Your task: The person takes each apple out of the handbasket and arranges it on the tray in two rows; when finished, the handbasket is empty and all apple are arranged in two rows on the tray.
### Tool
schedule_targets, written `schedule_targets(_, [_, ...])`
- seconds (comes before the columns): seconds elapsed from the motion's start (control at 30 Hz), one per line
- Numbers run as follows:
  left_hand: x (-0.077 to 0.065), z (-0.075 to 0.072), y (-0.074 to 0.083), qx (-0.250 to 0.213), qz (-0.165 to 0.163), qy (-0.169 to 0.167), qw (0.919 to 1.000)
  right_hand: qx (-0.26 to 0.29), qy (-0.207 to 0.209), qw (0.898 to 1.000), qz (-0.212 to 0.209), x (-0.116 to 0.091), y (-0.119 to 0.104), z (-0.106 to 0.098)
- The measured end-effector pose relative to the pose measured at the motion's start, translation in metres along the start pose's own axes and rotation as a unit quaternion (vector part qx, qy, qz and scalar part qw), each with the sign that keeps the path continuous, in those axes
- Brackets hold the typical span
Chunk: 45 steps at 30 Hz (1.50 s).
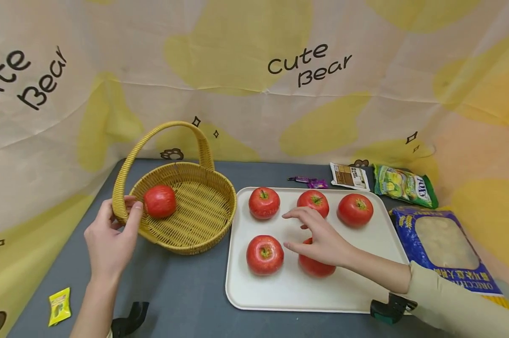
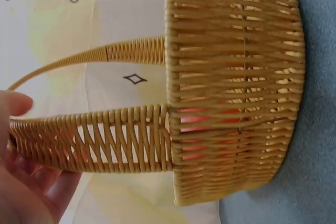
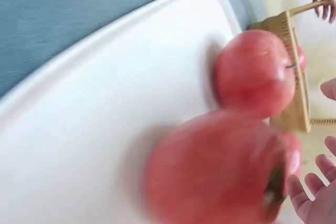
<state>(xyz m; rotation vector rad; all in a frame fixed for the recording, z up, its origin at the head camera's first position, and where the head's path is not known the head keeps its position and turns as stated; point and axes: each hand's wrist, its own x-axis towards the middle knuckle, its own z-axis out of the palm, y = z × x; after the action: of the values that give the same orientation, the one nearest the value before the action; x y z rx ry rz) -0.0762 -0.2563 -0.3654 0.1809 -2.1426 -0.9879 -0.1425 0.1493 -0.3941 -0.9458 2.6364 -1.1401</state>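
Note:
A yellow wicker basket point(image 1: 195, 211) stands on the left with one red apple point(image 1: 159, 201) inside it. My left hand point(image 1: 115, 234) grips the lower part of its handle point(image 2: 126, 140), thumb and fingers curled round the weave. Over the white tray point(image 1: 280, 295) hovers my right hand point(image 1: 322, 237), fingers loosely spread and holding nothing. It partly hides a front apple point(image 1: 315, 270) and overlaps a back apple point(image 1: 313, 201). Other apples on the tray are the front left apple point(image 1: 265, 255), the back left apple point(image 1: 264, 203) and the back right apple point(image 1: 355, 210).
Behind the tray lie purple-wrapped candies point(image 1: 313, 182), a brown and white packet point(image 1: 350, 177) and a green snack bag point(image 1: 404, 185). A blue pasta bag point(image 1: 444, 249) lies along the tray's right side. A yellow packet point(image 1: 60, 306) is at the front left of the grey table point(image 1: 187, 295).

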Motion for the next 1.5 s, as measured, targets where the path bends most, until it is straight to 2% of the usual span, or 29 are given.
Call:
schedule_targets(0.13, [-0.002, -0.001, -0.007, 0.004, -0.002, -0.02, 0.9998, 0.023, -0.012, 0.999, -0.025, 0.026, -0.011, 0.008])
schedule_targets(0.27, [-0.006, -0.002, -0.013, 0.012, -0.055, -0.062, 0.9965, 0.042, -0.031, 0.997, -0.05, 0.054, -0.021, 0.018])
schedule_targets(0.33, [-0.007, -0.002, -0.017, 0.031, -0.094, -0.1, 0.9901, 0.043, -0.043, 0.997, -0.055, 0.069, -0.026, 0.024])
schedule_targets(0.4, [-0.009, -0.002, -0.023, 0.058, -0.122, -0.146, 0.98, 0.042, -0.053, 0.996, -0.062, 0.083, -0.032, 0.029])
schedule_targets(0.5, [-0.01, -0.001, -0.031, 0.092, -0.135, -0.198, 0.9665, 0.062, -0.066, 0.994, -0.067, 0.105, -0.04, 0.038])
schedule_targets(0.57, [-0.01, 0.0, -0.035, 0.099, -0.134, -0.213, 0.9626, 0.084, -0.074, 0.992, -0.063, 0.119, -0.046, 0.043])
schedule_targets(0.67, [-0.01, 0.0, -0.036, 0.094, -0.135, -0.218, 0.962, 0.119, -0.086, 0.987, -0.057, 0.14, -0.057, 0.051])
schedule_targets(0.83, [-0.009, 0.0, -0.035, 0.088, -0.132, -0.215, 0.9637, 0.116, -0.089, 0.987, -0.07, 0.176, -0.073, 0.071])
schedule_targets(0.97, [-0.01, 0.002, -0.035, 0.089, -0.135, -0.198, 0.9667, 0.088, -0.093, 0.988, -0.084, 0.202, -0.083, 0.09])
schedule_targets(1.17, [-0.012, 0.003, -0.035, 0.099, -0.123, -0.186, 0.9698, 0.027, -0.122, 0.989, -0.084, 0.234, -0.097, 0.117])
schedule_targets(1.33, [-0.013, 0.005, -0.035, 0.1, -0.116, -0.178, 0.9721, -0.027, -0.149, 0.986, -0.072, 0.252, -0.101, 0.135])
schedule_targets(1.5, [-0.013, 0.004, -0.035, 0.101, -0.114, -0.172, 0.9732, -0.045, -0.188, 0.978, -0.076, 0.261, -0.1, 0.147])
